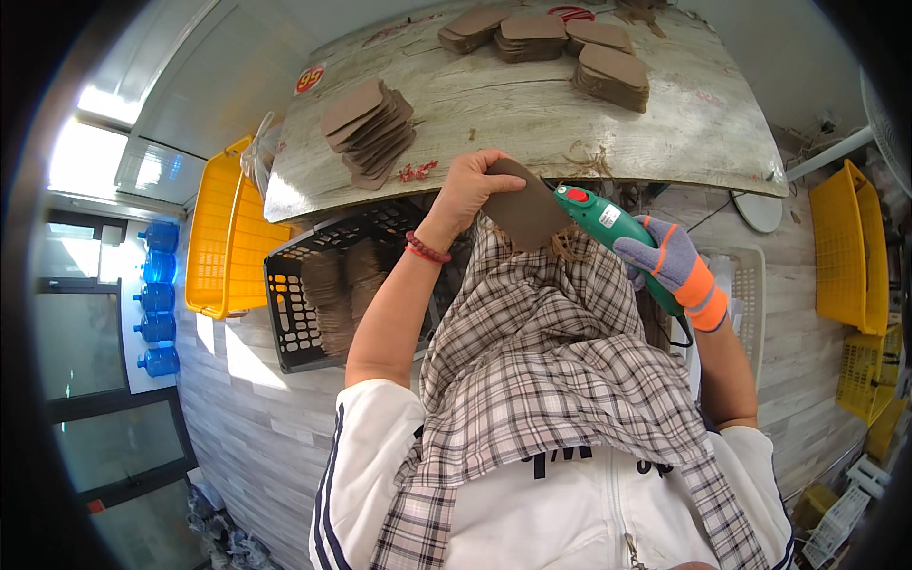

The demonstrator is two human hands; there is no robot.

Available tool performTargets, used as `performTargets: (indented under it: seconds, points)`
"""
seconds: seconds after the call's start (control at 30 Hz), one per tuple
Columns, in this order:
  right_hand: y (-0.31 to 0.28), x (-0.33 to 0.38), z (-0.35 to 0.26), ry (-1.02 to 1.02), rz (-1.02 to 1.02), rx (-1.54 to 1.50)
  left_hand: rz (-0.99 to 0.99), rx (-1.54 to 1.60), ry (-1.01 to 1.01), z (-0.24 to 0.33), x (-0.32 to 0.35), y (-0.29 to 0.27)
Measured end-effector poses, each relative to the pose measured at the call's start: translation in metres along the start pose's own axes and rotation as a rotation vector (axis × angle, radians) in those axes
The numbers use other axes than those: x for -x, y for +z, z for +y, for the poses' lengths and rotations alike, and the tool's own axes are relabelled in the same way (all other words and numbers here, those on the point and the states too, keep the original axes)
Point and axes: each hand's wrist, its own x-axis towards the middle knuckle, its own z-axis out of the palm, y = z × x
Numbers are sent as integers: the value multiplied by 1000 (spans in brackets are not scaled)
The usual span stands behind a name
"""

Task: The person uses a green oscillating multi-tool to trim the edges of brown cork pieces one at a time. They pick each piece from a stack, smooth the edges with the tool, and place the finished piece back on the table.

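My left hand, bare with a red bead bracelet, is closed on a flat brown piece with rounded corners, thumb on top. This piece is held above my lap, just off the table's near edge. In a grey and orange glove, my right hand is wrapped around a green electric hand tool with a red switch. The tool's front end is at the right edge of the brown piece; whether its tip touches cannot be made out. Thin brown trimmings hang below the piece, over my checked apron.
On the table, a leaning stack of brown pieces is at left, and several stacks are at the back. A black crate with more pieces stands below left. Yellow crates flank both sides; a pale basket is at right.
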Motion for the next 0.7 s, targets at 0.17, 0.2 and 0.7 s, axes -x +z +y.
performTargets:
  seconds: [0.17, 0.2, 0.7]
  points:
    - [2, -3, 0, -6, -16, 24, -50, -41, -66, 4, 0, 4]
    - [3, -4, -1, -13, -20, 22, -49, -56, -83, 7, 2, 5]
    - [25, -22, 4, -36, -6, -121, -40, -159, -76, -7, 13, -26]
